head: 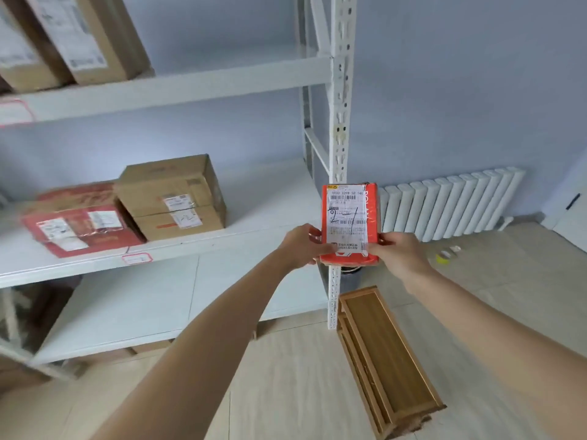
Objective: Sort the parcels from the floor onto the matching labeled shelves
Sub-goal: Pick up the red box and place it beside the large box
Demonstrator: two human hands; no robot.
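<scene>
I hold a small orange parcel (349, 222) upright in front of the white shelf post (340, 122). Its white shipping label faces me, with "2-1" handwritten on it. My left hand (303, 246) grips its lower left edge and my right hand (401, 252) grips its lower right edge. The middle shelf (254, 214) carries a red parcel (79, 223) and a brown cardboard box (174, 198), with a small red-bordered label (137, 258) on its front edge. The top shelf (190, 87) holds two brown boxes (79, 39) at the left.
A lower shelf board (158, 303) lies under the middle one. A wooden tray-like box (387, 354) stands on the tiled floor right of the post. A white radiator (451, 208) lines the blue wall, with tape rolls (444, 255) on the floor near it.
</scene>
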